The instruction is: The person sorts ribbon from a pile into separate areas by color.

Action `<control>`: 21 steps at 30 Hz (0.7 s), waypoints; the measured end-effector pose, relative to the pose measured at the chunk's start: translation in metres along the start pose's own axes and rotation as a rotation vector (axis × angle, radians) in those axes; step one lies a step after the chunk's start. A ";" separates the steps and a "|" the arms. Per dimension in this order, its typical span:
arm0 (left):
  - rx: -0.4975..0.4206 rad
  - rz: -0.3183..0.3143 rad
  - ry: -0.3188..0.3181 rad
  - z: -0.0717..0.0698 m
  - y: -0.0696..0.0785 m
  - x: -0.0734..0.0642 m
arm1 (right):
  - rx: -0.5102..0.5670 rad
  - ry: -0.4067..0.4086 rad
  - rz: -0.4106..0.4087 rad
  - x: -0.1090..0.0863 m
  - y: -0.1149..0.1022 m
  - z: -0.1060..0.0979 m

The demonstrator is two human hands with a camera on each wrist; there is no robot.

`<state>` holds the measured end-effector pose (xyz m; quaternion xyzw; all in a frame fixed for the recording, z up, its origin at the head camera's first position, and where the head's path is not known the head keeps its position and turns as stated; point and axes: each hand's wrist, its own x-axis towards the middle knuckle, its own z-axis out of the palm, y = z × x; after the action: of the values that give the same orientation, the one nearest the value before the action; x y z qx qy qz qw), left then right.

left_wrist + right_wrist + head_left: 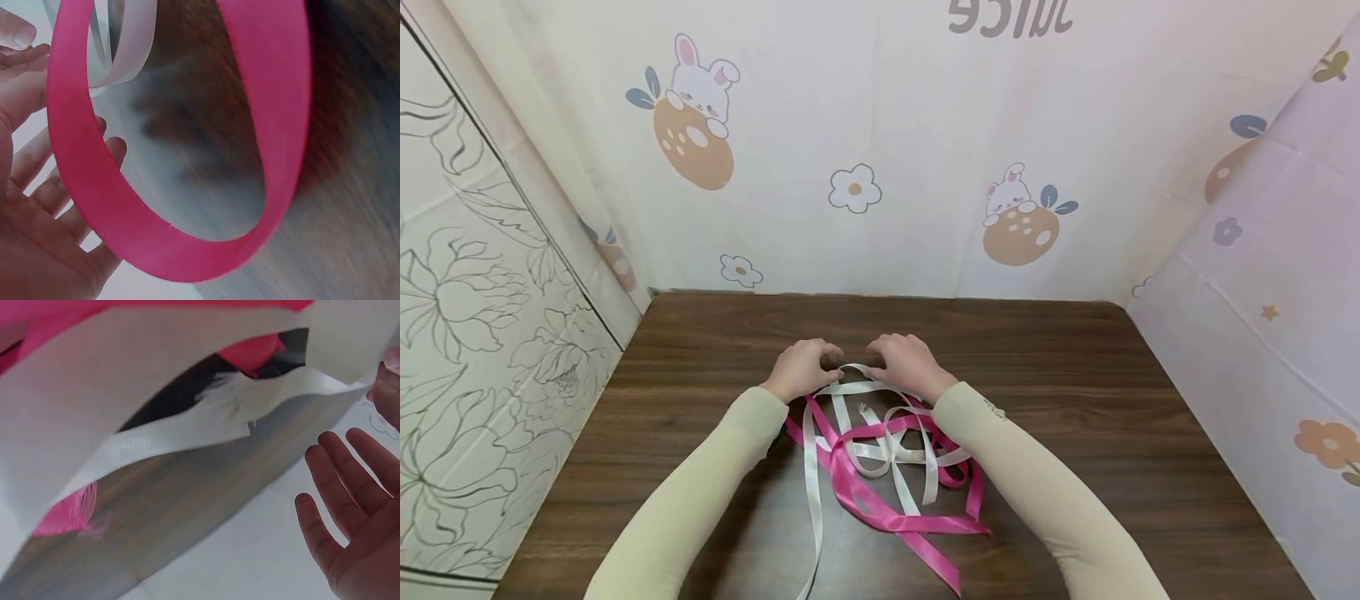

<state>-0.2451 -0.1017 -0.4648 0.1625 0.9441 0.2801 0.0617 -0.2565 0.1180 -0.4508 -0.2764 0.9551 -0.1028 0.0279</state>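
Note:
White ribbon [853,387] and pink ribbon [857,492] lie in a loose tangle on the table. At the tangle's far side, my left hand [805,368] has its thumb and a fingertip at a white ribbon loop, other fingers spread. Across a narrow gap, my right hand [907,364] pinches that loop near its thumb; its remaining fingers [334,487] stretch out apart from the ribbon. A broad pink loop [169,256] hangs in front of the left hand in the left wrist view and hides part of its fingertips. A frayed white end [225,400] shows in the right wrist view.
The dark wood table [1075,400] extends around the ribbons. Behind it hangs a pale curtain [910,108] printed with rabbits and flowers. A panel with line-drawn flowers [475,333] stands at the left. One white strand [812,500] runs toward the near edge.

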 end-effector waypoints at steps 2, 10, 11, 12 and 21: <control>-0.004 0.001 0.004 0.002 -0.001 0.001 | 0.010 -0.004 -0.003 0.002 -0.001 0.003; -0.019 -0.008 -0.001 0.009 -0.002 0.006 | -0.005 -0.020 -0.007 0.007 -0.005 0.015; -0.012 -0.008 -0.001 0.010 -0.002 0.006 | -0.018 -0.024 -0.008 0.008 -0.005 0.016; -0.008 -0.010 -0.001 0.011 -0.002 0.006 | -0.032 -0.026 -0.010 0.008 -0.006 0.018; 0.029 0.001 0.005 0.014 0.001 0.006 | -0.099 0.022 -0.035 0.010 -0.003 0.021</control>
<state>-0.2471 -0.0919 -0.4762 0.1632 0.9480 0.2671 0.0570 -0.2608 0.1065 -0.4711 -0.2928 0.9544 -0.0590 0.0017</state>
